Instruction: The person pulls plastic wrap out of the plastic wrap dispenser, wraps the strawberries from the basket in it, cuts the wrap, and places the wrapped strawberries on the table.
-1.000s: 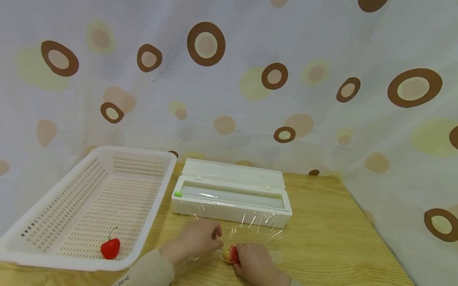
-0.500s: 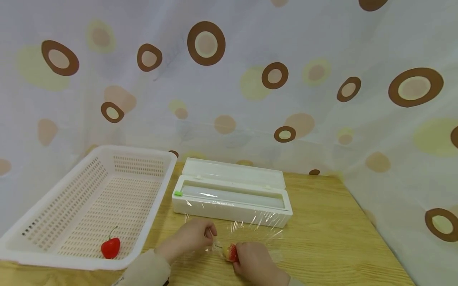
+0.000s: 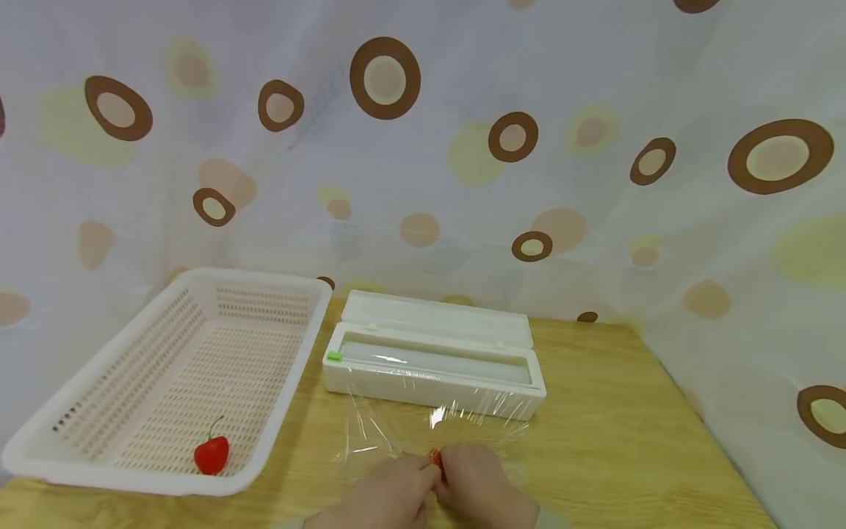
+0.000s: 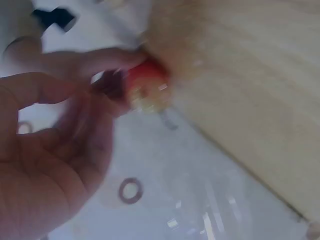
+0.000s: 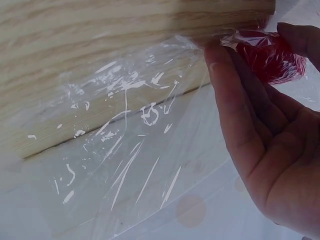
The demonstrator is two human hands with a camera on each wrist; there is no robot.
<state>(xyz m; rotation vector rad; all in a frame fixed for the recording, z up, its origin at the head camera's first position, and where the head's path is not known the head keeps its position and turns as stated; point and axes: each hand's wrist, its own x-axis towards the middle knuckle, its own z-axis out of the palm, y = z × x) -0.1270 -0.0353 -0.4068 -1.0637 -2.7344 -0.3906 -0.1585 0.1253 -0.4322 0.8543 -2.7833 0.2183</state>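
Observation:
My right hand grips a small red and yellow fruit between thumb and fingers. In the right wrist view the fruit is wrapped in clear cling film, which stretches away from it in wrinkles. A short stem shows at its yellow end in the left wrist view. My left hand is against the fruit's left side, its curled thumb and fingers pinching at the film; its fingertips are blurred in the left wrist view and partly hidden. The film spreads over the table from a white dispenser box.
The film dispenser's lid stands raised behind its roll, with a green slider at the left end. At the left is a white basket containing a red cherry-shaped fruit. A patterned curtain hangs behind the wooden table.
My left hand first drew slightly left with film at its fingertips, then moved right and nearer to meet the fruit. My right hand keeps its grip on the fruit. The view has shifted slightly.

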